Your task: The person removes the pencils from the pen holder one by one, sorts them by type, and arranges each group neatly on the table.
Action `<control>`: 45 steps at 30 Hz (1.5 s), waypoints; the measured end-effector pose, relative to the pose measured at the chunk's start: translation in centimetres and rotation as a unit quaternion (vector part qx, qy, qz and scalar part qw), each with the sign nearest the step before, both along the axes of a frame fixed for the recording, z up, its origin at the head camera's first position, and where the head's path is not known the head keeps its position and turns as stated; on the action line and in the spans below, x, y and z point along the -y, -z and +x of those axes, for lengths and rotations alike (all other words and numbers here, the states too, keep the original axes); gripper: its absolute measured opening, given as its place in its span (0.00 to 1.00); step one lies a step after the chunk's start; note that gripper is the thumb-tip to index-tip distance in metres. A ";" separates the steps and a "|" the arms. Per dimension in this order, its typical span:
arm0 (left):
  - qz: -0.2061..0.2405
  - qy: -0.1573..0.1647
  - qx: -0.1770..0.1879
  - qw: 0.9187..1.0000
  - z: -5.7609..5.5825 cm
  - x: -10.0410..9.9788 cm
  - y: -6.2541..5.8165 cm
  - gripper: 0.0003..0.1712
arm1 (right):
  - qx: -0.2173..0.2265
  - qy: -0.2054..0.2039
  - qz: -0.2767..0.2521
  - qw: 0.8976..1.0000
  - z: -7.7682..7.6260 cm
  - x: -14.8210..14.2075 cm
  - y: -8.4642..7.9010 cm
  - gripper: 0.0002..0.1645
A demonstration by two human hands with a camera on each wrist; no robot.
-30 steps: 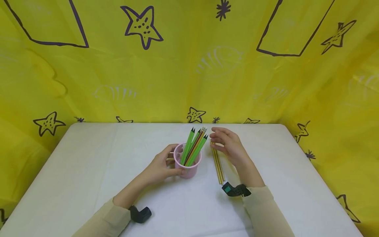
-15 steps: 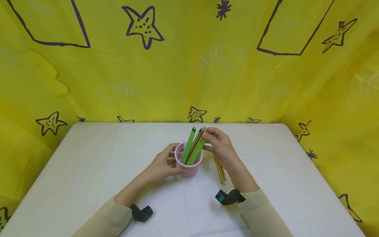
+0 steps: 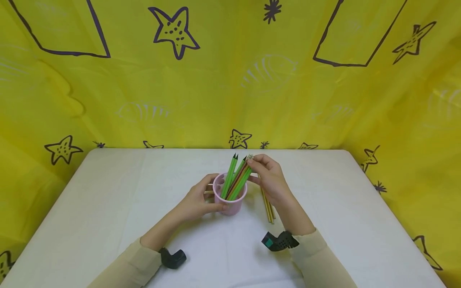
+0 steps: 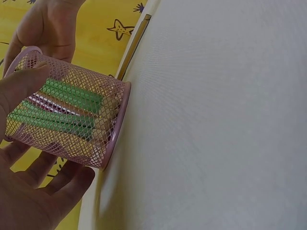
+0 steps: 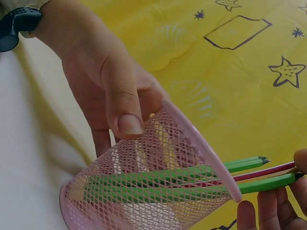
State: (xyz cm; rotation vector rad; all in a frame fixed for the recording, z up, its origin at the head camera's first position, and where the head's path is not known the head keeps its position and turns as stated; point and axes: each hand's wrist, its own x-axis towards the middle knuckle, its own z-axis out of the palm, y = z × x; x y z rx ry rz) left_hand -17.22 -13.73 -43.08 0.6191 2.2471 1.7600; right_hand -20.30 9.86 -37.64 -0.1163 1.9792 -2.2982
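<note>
A pink mesh pencil cup [image 3: 232, 207] stands in my left hand [image 3: 196, 202], whose thumb and fingers grip it from the left side. Several green pencils [image 3: 227, 180] lean inside it, black points up. Among them are a dark red pencil [image 5: 268, 171] and a yellow one, with pale eraser ends up. My right hand [image 3: 271, 178] is over the cup's right rim and pinches the upper ends of these pencils between thumb and fingers. In the right wrist view its fingertips [image 5: 268, 211] come in from the right edge, at the red and yellow ends.
Gold pencils [image 3: 268, 208] lie on the white table [image 3: 162, 168] just right of the cup, partly hidden under my right hand. A yellow cloth [image 3: 216, 92] with drawn starfish and fish hangs behind the table and along both sides.
My right hand has moved left from above the gold pencils to the pencils in the cup, and its fingers have closed on their upper ends. The left hand keeps its grip on the cup.
</note>
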 end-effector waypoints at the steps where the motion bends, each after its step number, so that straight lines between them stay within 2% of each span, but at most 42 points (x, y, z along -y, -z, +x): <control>1: 0.001 0.000 -0.001 1.000 0.0 0.0 0.0 0.48 | -0.002 0.003 -0.002 1.000 0.0 -0.1 -0.1 0.08; 12: -0.005 -0.004 0.007 1.000 0.1 0.0 0.0 0.48 | -0.012 0.031 -0.030 0.999 0.1 -1.4 -1.4 0.03; 22: 0.000 0.002 -0.003 1.000 0.1 0.1 -0.1 0.48 | -0.042 0.021 -0.090 0.995 0.0 -3.1 -2.4 0.04; 29: -0.005 0.000 0.004 1.000 0.3 0.0 -0.2 0.49 | -0.054 0.015 -0.124 0.991 0.1 -4.2 -3.0 0.05; 42: -0.002 -0.001 0.006 1.000 0.3 -0.1 -0.3 0.49 | -0.081 0.030 -0.168 0.982 0.3 -6.2 -4.2 0.01; 45: -0.004 0.000 0.006 1.000 0.3 -0.1 -0.2 0.49 | -0.087 0.030 -0.178 0.980 0.4 -6.6 -4.3 0.04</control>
